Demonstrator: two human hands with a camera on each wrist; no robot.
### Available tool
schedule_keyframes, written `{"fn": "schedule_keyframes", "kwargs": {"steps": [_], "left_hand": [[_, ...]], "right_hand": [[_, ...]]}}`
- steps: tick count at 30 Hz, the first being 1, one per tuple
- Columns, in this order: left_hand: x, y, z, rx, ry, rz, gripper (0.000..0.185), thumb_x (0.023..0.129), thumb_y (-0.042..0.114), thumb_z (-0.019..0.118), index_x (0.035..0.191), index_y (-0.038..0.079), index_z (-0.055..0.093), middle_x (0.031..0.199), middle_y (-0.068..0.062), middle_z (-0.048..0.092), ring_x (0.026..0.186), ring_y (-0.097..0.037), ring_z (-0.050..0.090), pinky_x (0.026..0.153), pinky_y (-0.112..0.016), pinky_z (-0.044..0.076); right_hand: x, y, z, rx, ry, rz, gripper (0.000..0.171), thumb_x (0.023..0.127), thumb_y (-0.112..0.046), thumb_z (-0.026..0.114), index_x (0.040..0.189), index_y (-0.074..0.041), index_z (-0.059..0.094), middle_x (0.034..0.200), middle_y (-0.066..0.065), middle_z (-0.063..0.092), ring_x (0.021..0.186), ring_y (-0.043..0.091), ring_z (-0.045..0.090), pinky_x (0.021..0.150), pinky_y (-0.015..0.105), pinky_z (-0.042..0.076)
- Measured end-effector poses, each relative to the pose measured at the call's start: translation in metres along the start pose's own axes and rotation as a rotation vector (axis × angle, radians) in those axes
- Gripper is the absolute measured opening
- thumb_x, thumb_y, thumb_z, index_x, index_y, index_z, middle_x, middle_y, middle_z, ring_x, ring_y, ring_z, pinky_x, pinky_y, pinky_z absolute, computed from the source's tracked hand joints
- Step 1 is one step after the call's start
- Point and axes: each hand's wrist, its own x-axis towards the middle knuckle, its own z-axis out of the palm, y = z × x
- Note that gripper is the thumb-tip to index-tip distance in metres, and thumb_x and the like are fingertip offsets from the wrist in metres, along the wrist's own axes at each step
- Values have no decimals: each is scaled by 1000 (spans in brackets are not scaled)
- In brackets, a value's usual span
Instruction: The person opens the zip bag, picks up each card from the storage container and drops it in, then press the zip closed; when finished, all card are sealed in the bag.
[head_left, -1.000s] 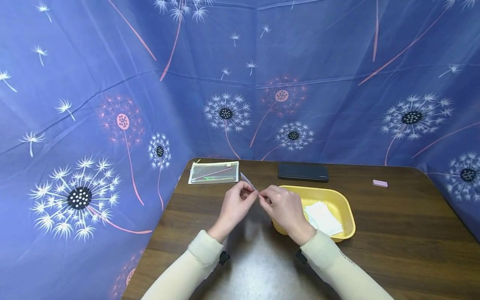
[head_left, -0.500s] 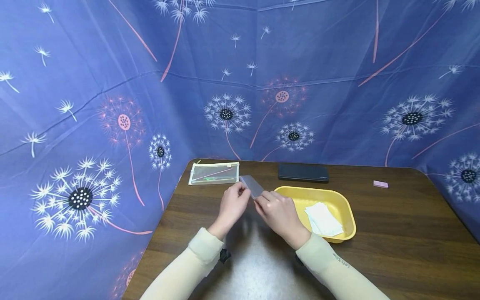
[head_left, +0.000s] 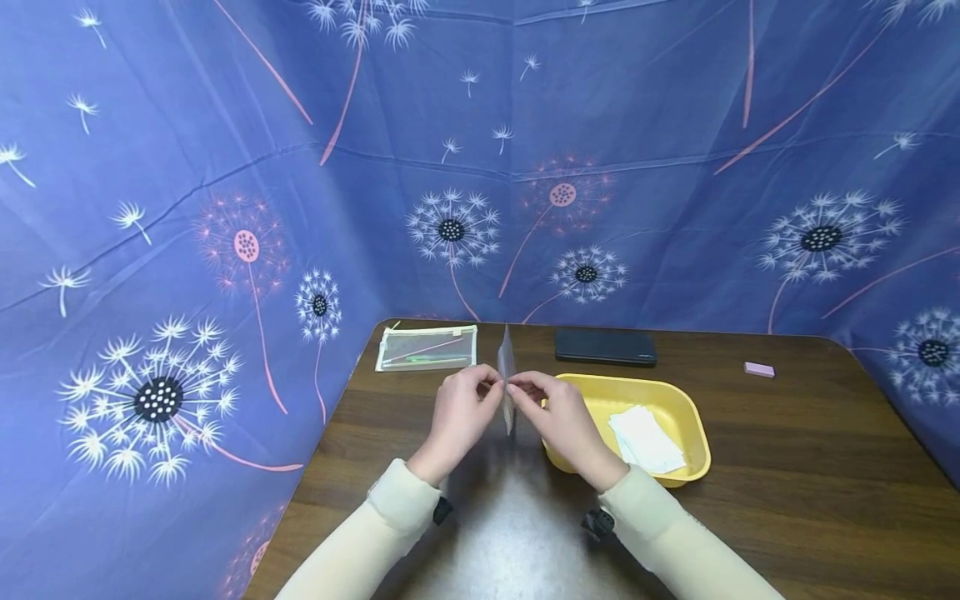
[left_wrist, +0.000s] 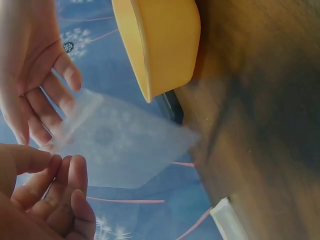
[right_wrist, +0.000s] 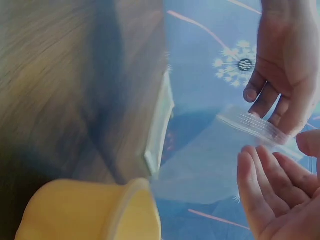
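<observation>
Left of centre: our left hand (head_left: 461, 408) pinches clear plastic bag (head_left: 507, 375) by its top edge. Centre: bag held edge-on above worktop (head_left: 787, 467). Right: our right hand (head_left: 558, 412) pinches same edge. Risk: thin film slips from fingertip hold, drops beside yellow tray (head_left: 693, 417).

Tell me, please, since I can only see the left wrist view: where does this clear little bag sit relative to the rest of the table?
Observer: The clear bag is held edge-on above the table, between the left hand and right hand.
Operator: Is anything in the yellow tray?
Observer: Yes, the yellow tray holds white sheets.
Operator: What else lies on the table?
Observer: A mesh zip pouch, a dark case and a small pink block.
</observation>
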Motion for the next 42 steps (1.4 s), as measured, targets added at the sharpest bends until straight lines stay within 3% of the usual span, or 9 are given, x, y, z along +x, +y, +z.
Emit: {"fn": "schedule_keyframes", "kwargs": {"steps": [6, 9, 13, 18, 27, 36, 42], "left_hand": [[-2, 9, 1, 101, 48, 94, 5, 93, 14, 76, 91, 14, 80, 86, 5, 75, 74, -7, 70, 65, -28, 54], [-4, 12, 2, 124, 46, 100, 5, 91, 13, 76, 91, 13, 81, 87, 4, 76, 75, -10, 72, 65, -29, 54], [-5, 13, 3, 144, 39, 100, 5, 88, 12, 78, 91, 14, 81, 86, 3, 77, 73, -11, 73, 63, -30, 54], [-6, 12, 4, 121, 49, 86, 5, 88, 11, 80, 90, 16, 81, 83, 5, 76, 72, -10, 72, 62, -30, 53], [-5, 12, 3, 155, 56, 124, 6, 89, 11, 82, 86, 16, 81, 74, 9, 73, 62, -2, 62, 59, -26, 49], [-2, 14, 4, 182, 53, 154, 5, 85, 9, 82, 85, 14, 81, 73, 6, 74, 63, -12, 70, 59, -31, 51], [1, 16, 5, 222, 35, 153, 6, 85, 11, 81, 82, 16, 80, 71, 8, 73, 60, -6, 65, 58, -30, 51]], "right_hand": [[4, -3, -4, 205, -32, 159, 23, 98, -27, 75, 108, -7, 78, 92, 3, 77, 78, 23, 75, 66, 40, 60], [5, -3, -6, 193, -29, 171, 19, 97, -25, 76, 104, -7, 79, 88, 3, 77, 73, 23, 75, 65, 41, 60], [5, -4, -7, 171, -31, 168, 16, 96, -21, 76, 100, -6, 79, 84, 2, 77, 70, 20, 75, 62, 33, 59], [6, -6, -7, 224, -40, 186, 13, 95, -10, 76, 101, 1, 79, 88, 8, 77, 74, 26, 76, 65, 30, 60], [11, -6, -8, 149, -57, 184, 8, 93, -5, 76, 98, 0, 80, 83, 5, 77, 72, 21, 76, 65, 28, 59], [14, -6, -10, 95, -54, 180, 8, 90, -7, 77, 94, -1, 81, 83, 4, 77, 70, 13, 75, 63, 26, 58], [16, -7, -11, 32, -47, 178, 5, 87, -8, 78, 90, -5, 81, 79, 0, 77, 68, 10, 73, 61, 26, 56]]}}
